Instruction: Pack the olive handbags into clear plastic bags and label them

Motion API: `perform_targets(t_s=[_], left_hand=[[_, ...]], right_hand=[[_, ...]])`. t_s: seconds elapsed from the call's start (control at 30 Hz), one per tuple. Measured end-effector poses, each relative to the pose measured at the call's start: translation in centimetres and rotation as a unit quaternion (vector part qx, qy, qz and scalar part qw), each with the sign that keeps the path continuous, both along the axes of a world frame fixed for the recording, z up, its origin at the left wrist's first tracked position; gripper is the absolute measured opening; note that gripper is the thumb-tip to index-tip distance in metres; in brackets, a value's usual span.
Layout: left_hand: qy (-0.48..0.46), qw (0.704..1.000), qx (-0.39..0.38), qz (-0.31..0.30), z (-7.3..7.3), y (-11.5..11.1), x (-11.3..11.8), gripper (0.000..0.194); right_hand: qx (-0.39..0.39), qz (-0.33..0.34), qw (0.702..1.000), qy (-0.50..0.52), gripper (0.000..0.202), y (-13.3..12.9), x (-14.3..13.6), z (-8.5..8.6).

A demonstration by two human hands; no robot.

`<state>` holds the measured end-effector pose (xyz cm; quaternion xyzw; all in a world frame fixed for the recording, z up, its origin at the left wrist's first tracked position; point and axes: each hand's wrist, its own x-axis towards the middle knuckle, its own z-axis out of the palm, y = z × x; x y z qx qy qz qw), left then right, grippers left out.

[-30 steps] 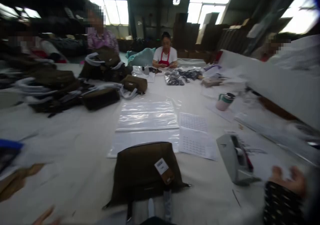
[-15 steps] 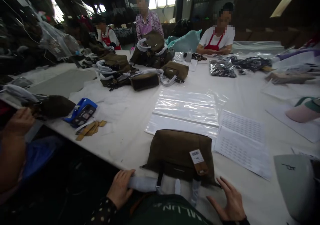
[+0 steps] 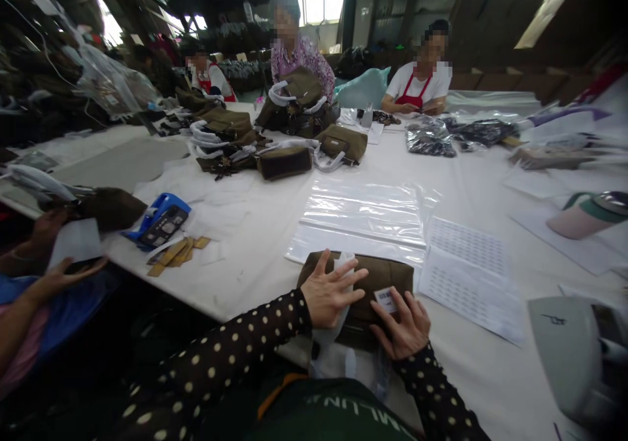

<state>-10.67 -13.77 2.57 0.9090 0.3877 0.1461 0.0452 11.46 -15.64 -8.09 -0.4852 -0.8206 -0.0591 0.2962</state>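
An olive-brown handbag point(image 3: 360, 336) lies at the table's near edge, partly covered by both hands. My left hand point(image 3: 331, 292) rests on its left part with fingers spread, over a whitish wrapped strap point(image 3: 346, 261) laid across the bag. My right hand point(image 3: 405, 326) lies on the bag's right side, fingers apart, touching a white price tag point(image 3: 385, 300). Wrapped handle parts point(image 3: 350, 364) show below the bag, near my dark apron. Just behind the bag lies a stack of clear plastic bags point(image 3: 360, 212).
Printed sheets point(image 3: 471, 281) lie to the right, near a grey machine point(image 3: 564, 343) and a pink cup point(image 3: 579, 218). A blue tape dispenser point(image 3: 164, 218) and brown tags point(image 3: 179, 254) are at left. A co-worker's hands point(image 3: 73, 264) hold white paper. More handbags point(image 3: 284, 159) stand farther back.
Both hands have moved up from beside the handbag onto it. The wrapped strap on the left now lies up across the bag. The co-worker at left now holds white paper.
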Motion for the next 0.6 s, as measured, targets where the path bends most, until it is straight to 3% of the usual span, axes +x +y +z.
perform_targets(t_s=[0.13, 0.33, 0.47, 0.6], left_hand=[[-0.034, 0.997, 0.025, 0.071, -2.7, 0.6, 1.3, 0.049], [-0.017, 0.975, 0.014, 0.220, -4.9, 0.8, 0.6, 0.056], [0.008, 0.978, -0.019, 0.206, -6.3, 2.2, -0.1, 0.066], [0.037, 0.976, -0.028, 0.212, -7.5, 3.3, 0.3, 0.064]], right_hand=[[0.010, -0.057, 0.998, 0.017, 0.054, 0.3, 0.5, -0.5], [-0.002, 0.021, 1.000, -0.007, 0.067, 1.4, -1.6, -0.2], [-0.047, 0.026, 0.995, -0.088, 0.070, 3.0, -3.7, 0.3], [-0.093, 0.031, 0.986, -0.134, 0.070, 4.8, -4.8, -0.2]])
